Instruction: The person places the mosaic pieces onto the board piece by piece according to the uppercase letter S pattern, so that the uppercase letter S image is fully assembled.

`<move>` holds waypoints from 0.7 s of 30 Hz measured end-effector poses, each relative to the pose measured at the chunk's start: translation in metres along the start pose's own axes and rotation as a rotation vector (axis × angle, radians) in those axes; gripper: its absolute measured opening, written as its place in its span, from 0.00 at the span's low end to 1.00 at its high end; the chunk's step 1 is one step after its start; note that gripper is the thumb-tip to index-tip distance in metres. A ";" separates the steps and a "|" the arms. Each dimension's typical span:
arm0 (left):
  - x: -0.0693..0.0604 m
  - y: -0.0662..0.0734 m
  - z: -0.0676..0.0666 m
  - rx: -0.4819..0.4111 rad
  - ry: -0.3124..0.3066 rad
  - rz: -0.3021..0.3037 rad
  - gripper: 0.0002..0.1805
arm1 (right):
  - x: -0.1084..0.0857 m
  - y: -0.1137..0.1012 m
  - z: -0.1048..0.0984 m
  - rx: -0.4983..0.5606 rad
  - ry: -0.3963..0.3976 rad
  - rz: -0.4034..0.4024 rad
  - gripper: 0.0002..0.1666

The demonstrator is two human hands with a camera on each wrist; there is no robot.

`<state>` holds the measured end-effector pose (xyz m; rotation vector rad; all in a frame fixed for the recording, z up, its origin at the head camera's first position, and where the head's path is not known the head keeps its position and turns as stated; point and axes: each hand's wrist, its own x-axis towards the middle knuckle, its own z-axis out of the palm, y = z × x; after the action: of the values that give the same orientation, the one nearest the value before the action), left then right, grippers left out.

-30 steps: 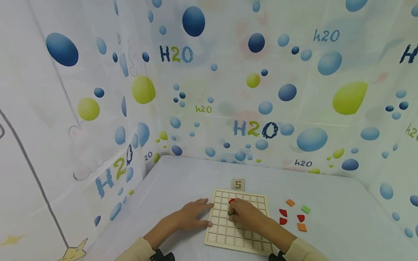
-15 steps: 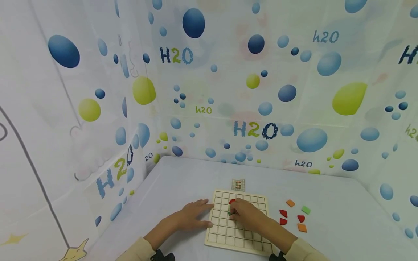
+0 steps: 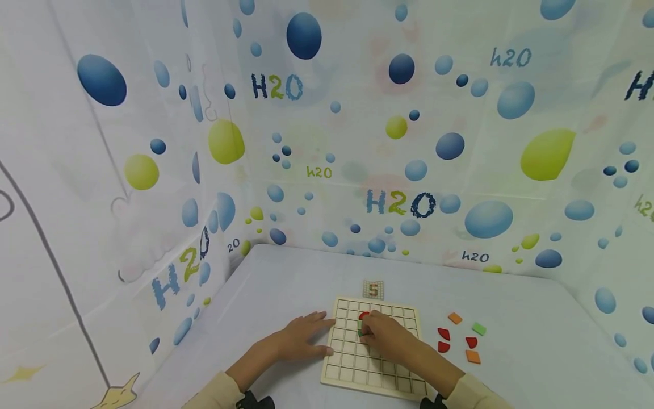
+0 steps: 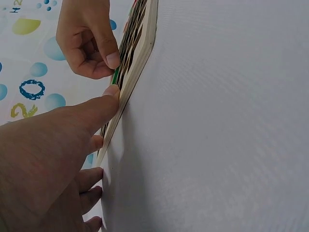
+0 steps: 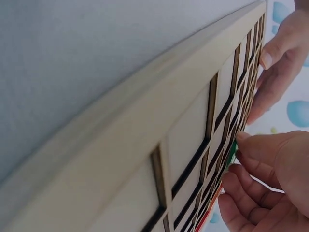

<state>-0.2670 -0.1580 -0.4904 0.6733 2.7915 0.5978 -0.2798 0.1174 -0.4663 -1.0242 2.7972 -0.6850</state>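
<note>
A wooden grid board (image 3: 352, 376) lies on the white table. The right hand (image 3: 385, 335) bends over its upper middle, thumb and fingertips on a green piece (image 5: 231, 153) in the grid. Just beyond those fingers a red piece (image 3: 363, 314) sits in the board. At the board's left edge rests the left hand (image 3: 301, 338), fingers spread and thumb touching the rim. In the left wrist view, the left thumb lies on the rim close to the green piece (image 4: 115, 76).
Right of the board lie several loose pieces: red quarter-rounds (image 3: 443, 346), orange squares (image 3: 473, 357) and a green one (image 3: 478, 328). A small pattern card (image 3: 373, 289) lies behind the board. Patterned curtains (image 3: 347, 136) enclose the table.
The right fingertips have shifted very slightly at the green piece, a little more of which shows. The left hand has stayed in place.
</note>
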 end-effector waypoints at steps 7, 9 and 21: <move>0.002 0.000 0.000 0.004 -0.004 -0.015 0.42 | -0.003 0.010 -0.003 0.021 0.011 -0.029 0.06; 0.003 0.000 0.000 0.009 -0.008 -0.017 0.43 | -0.005 0.016 -0.006 0.048 0.011 -0.030 0.05; 0.001 0.002 -0.001 0.034 0.003 0.007 0.43 | -0.030 0.083 -0.041 0.211 0.236 0.141 0.09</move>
<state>-0.2671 -0.1566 -0.4892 0.6896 2.8092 0.5547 -0.3152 0.2076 -0.4682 -0.7444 2.8717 -1.1198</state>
